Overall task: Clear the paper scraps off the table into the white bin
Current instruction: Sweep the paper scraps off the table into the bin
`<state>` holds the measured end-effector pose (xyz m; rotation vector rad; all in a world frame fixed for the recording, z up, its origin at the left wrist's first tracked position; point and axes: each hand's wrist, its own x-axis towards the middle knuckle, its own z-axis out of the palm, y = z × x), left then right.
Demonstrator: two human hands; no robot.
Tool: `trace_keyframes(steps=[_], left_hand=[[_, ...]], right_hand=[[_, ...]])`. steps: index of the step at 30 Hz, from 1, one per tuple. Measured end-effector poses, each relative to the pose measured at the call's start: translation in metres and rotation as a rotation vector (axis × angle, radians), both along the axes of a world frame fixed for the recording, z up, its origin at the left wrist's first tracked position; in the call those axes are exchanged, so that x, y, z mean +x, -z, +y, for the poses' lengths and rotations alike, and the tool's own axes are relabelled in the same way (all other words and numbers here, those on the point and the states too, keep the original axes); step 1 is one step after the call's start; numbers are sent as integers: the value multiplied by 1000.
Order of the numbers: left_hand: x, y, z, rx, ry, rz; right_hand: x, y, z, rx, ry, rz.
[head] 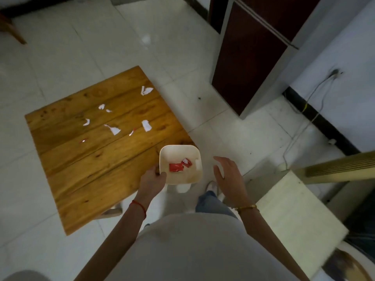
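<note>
A low wooden table carries several white paper scraps, spread over its far half, some with red edges. The white bin stands at the table's near right corner, with red scraps lying inside it. My left hand grips the bin's left rim, thumb over the edge. To the right of the bin, my right hand hovers with fingers spread and holds nothing.
White tiled floor surrounds the table. A dark red cabinet stands at the back right, with cables along the wall. A pale box and a radiator-like unit sit close on my right.
</note>
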<state>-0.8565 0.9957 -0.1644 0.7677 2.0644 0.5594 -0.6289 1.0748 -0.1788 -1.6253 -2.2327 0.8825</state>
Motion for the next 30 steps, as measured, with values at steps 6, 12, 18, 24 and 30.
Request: trace_keyframes(steps=[6,12,18,24,30], left_hand=[[62,-16,90,35,-46,4],[87,-24,160,38,-75,-28],[79,-19,220,35,-135,-22],[52,0,292,15,-239,-39],[6,9,363,18,-417,-42]], right_hand=[[67,-25,112,58,-49,-41],[94,-32,188,75,-60,-28],[83,-23,253,65,-93,-31],[38,-6,346,53,-210,-36],[-41,-13,457,52,-397,-24]])
